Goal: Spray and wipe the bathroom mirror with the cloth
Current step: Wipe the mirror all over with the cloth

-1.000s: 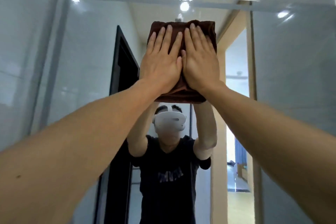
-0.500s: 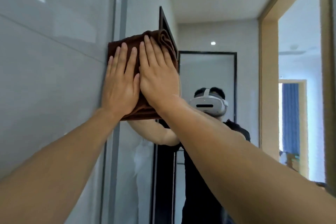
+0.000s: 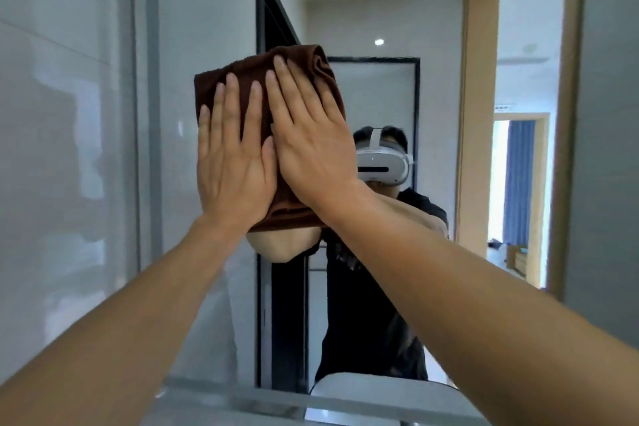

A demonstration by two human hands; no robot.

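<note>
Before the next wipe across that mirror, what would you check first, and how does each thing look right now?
1. Both palms flat on the brown cloth: ok, left hand and right hand press side by side.
2. Cloth against the mirror: ok.
3. Cloth lying smooth: not ok, its top right edge is bunched.
4. Glass wet with spray: cannot tell.
5. Spray bottle within reach: cannot tell, none in view.
</note>
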